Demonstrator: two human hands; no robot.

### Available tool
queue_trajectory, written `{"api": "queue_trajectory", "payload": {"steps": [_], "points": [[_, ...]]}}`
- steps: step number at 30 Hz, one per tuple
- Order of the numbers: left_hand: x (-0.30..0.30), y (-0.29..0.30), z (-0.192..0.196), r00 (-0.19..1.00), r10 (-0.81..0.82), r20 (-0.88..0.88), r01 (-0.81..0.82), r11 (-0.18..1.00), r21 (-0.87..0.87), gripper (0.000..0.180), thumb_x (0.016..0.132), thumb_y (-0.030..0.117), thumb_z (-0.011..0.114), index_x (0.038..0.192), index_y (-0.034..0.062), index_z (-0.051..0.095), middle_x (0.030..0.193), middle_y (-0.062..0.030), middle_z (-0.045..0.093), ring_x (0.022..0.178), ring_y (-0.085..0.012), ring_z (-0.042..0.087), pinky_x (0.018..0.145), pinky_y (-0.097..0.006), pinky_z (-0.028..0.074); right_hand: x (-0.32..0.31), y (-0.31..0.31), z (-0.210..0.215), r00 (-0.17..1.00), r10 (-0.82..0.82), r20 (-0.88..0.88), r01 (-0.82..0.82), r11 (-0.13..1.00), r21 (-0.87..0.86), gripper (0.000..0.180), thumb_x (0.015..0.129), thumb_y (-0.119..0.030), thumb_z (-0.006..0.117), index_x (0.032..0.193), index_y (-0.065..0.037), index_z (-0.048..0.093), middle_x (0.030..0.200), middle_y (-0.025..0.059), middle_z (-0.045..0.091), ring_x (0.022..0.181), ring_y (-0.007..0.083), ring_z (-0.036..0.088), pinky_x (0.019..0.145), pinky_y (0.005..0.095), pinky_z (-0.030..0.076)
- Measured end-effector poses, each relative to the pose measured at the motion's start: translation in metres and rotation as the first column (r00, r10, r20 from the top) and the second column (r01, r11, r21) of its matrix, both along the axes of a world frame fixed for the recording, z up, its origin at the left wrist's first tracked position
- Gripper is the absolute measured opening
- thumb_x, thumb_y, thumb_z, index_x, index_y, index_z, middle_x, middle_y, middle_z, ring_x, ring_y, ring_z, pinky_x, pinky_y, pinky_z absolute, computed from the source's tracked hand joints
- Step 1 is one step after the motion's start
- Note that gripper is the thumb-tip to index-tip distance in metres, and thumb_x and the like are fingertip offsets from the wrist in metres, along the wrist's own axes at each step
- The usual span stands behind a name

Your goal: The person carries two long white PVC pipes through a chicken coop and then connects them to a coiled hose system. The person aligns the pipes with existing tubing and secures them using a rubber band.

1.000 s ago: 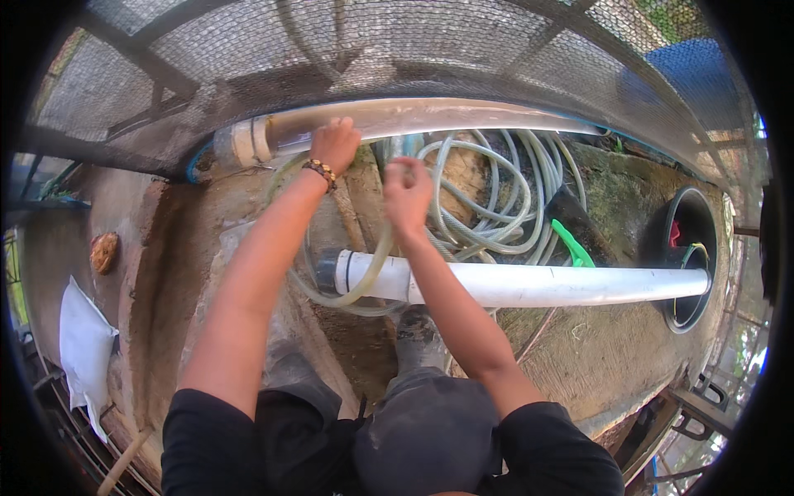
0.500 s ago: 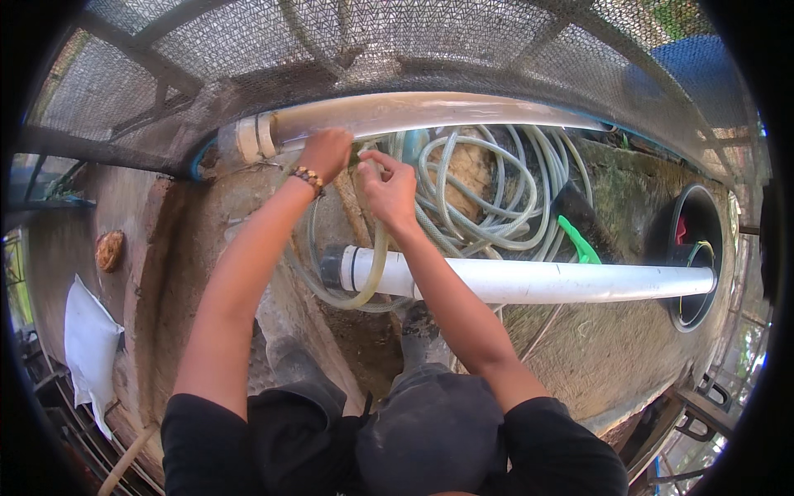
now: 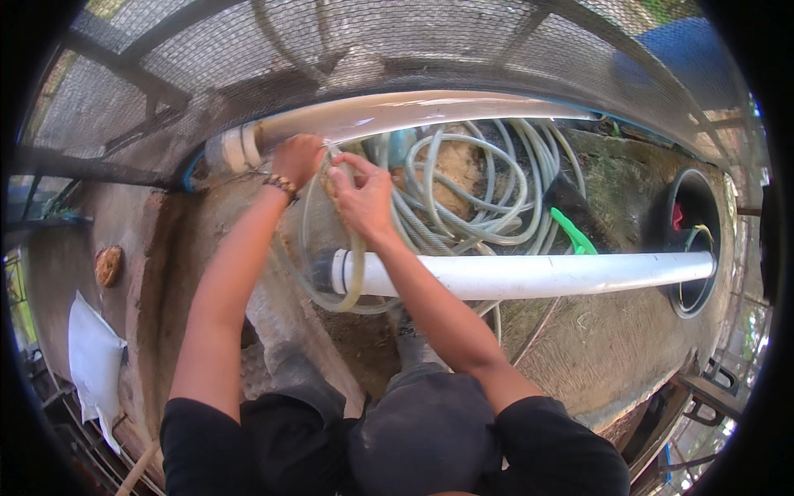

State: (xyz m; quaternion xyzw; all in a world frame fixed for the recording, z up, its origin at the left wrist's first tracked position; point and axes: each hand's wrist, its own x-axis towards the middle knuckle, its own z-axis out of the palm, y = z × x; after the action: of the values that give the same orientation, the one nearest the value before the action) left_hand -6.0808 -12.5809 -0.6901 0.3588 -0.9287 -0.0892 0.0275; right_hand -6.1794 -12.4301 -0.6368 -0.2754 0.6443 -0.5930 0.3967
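Observation:
My left hand (image 3: 298, 159), with a beaded bracelet at its wrist, is closed into a fist just in front of the tan-white pipe (image 3: 397, 116) at the back. What its fingers hold is hidden. Close on its right, my right hand (image 3: 365, 197) pinches the clear hose (image 3: 357, 277) near a small pale end piece between the two hands. From there the hose hangs down and loops across the capped end of a white pipe (image 3: 513, 277). More of the clear hose lies in loose coils (image 3: 488, 186) to the right of my hands.
The white pipe's far end reaches into a black bucket (image 3: 693, 186) at the right. A bright green object (image 3: 572, 231) lies by the coils. Dark netting (image 3: 463, 45) on a frame rises behind. At left are a white sack (image 3: 93, 355) and a brown lump (image 3: 107, 266).
Both my hands have moved slightly left along the back pipe, staying close together. The small pale end piece now shows more plainly between them. The whole view has shifted a little.

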Motion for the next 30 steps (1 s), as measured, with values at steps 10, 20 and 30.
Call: {"api": "queue_trajectory", "payload": {"steps": [10,20,30], "points": [[0.012,-0.023,-0.036,0.991,-0.003,-0.137,0.002,1.000,-0.005,0.020,0.084,0.014,0.056,0.100,0.0103,0.067,0.095,-0.0176,0.068,0.088,-0.0381,0.064,0.075,-0.047,0.051,0.018,-0.033,0.019,0.977,-0.151,-0.150,0.138,0.986,-0.088,0.021,0.081,-0.015,0.067,0.098,-0.004,0.072,0.060,0.0070,0.060,0.052,0.0103,0.053,0.053,0.0299,0.044],[-0.014,-0.019,-0.033,0.973,-0.140,-0.184,0.106,0.978,-0.181,0.013,0.086,0.022,0.061,0.094,0.0116,0.064,0.102,-0.0106,0.062,0.093,-0.0321,0.062,0.074,-0.044,0.052,0.014,-0.029,0.008,0.971,-0.180,-0.159,0.186,0.982,0.023,0.019,0.082,-0.017,0.067,0.096,-0.005,0.071,0.058,0.0107,0.062,0.051,0.0143,0.060,0.055,0.0323,0.048],[-0.020,0.003,0.002,0.996,0.065,0.068,-0.047,0.969,-0.244,0.025,0.090,0.038,0.061,0.096,0.0131,0.063,0.104,-0.0069,0.060,0.082,-0.0296,0.066,0.066,-0.044,0.054,-0.054,-0.006,-0.025,0.808,-0.588,-0.017,0.588,0.805,0.075,0.016,0.084,-0.015,0.066,0.095,-0.003,0.065,0.056,0.0054,0.058,0.046,0.0099,0.052,0.043,0.0306,0.039]]}}
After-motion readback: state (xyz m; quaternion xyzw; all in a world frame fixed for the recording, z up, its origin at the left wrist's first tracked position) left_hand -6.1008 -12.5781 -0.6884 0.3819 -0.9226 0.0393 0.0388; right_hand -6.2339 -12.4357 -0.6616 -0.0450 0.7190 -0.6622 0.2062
